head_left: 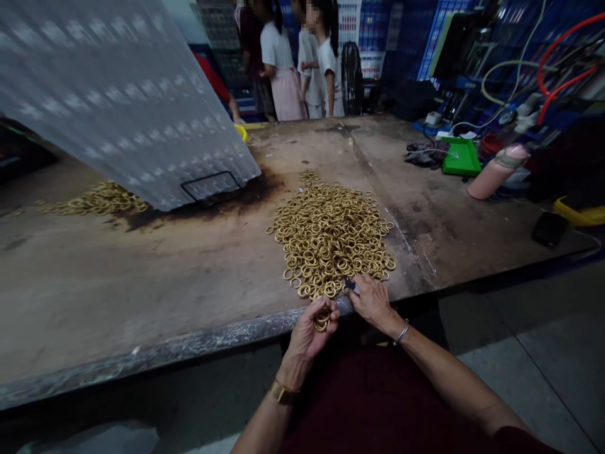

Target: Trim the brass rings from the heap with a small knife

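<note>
A heap of brass-coloured rings [333, 233] lies on the worn table [189, 271], reaching close to its front edge. My left hand [312, 328], with a gold watch at the wrist, is curled around several of these rings just in front of that edge. To its right, my right hand [371, 301] is closed on a small dark tool [350, 285] at the near side of the heap. Its fingertips are partly hidden, and whether a ring sits at the tool cannot be made out. The two hands are close but apart.
A tall grey ribbed panel [142, 107] leans over the table at the left, beside more rings [101, 198]. A pink bottle [496, 173], green tray [460, 156] and hoses are at the right. Several people [283, 69] stand beyond the table.
</note>
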Motion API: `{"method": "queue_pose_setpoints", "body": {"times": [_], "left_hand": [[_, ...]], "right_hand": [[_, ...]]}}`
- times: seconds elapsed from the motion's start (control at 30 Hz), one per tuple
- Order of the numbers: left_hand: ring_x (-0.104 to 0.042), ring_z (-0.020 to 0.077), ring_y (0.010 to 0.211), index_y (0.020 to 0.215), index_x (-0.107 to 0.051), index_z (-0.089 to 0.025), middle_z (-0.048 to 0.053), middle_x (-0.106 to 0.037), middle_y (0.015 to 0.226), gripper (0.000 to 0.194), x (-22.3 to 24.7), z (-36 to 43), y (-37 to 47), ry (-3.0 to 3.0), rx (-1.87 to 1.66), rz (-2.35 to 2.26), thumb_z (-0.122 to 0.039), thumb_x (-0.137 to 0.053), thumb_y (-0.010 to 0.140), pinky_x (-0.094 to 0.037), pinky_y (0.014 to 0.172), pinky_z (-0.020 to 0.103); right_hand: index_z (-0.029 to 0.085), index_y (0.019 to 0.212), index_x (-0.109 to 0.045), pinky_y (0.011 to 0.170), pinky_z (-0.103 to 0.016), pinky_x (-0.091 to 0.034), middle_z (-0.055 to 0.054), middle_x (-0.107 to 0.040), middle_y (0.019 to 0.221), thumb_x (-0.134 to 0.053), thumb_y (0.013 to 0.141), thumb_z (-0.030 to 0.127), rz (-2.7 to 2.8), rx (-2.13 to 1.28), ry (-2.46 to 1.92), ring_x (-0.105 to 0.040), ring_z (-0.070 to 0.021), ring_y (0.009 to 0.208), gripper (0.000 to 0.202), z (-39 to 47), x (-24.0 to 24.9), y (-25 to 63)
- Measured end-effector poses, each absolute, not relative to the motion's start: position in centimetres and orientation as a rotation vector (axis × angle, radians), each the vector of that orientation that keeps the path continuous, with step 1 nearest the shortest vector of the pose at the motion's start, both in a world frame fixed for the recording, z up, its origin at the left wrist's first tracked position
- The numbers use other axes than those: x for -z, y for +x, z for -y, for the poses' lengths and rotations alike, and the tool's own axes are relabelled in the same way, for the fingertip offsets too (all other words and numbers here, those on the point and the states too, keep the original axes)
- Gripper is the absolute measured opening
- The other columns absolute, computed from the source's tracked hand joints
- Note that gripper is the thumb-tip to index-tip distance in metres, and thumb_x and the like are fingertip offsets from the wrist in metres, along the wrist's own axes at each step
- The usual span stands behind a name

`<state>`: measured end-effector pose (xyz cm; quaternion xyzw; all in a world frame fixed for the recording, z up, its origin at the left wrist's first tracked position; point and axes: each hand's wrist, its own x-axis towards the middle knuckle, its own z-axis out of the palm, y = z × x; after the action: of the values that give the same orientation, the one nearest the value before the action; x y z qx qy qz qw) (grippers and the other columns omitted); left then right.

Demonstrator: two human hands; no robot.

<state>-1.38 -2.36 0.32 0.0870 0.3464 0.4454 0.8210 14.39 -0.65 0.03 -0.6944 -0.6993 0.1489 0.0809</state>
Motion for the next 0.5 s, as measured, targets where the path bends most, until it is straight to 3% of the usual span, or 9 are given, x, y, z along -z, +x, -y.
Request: {"method": "queue_pose_setpoints", "body": {"times": [0.3, 0.5], "left_hand": [[-0.045, 0.0058, 0.044, 0.084, -0.053, -0.016, -0.006, -0.053, 0.057, 0.045, -0.2, 2.6, 0.4, 0.531, -1.009, -1.029, -0.043, -0.078, 0.059, -0.032, 0.035, 0.014], [-0.043, 0.0054, 0.041, 0.094, -0.054, -0.016, -0.006, -0.051, 0.057, 0.048, 0.4, 2.7, 1.4, 0.679, -1.014, -1.114, -0.050, -0.071, 0.064, -0.031, 0.035, 0.015]], "right_hand": [[0.021, 0.097, -0.055, 0.067, -0.027, -0.037, -0.006, -0.062, 0.098, -0.051, 0.081, 0.018, 2.039, -0.363, -1.937, -0.057, -0.0178, 0.084, 0.017, 0.7, 1.5, 14.9], [0.019, 0.092, -0.056, 0.069, -0.026, -0.038, -0.006, -0.061, 0.090, -0.050, 0.080, 0.018, 1.980, -0.328, -1.761, -0.056, -0.0183, 0.082, 0.014, 1.3, 1.6, 15.2]]}}
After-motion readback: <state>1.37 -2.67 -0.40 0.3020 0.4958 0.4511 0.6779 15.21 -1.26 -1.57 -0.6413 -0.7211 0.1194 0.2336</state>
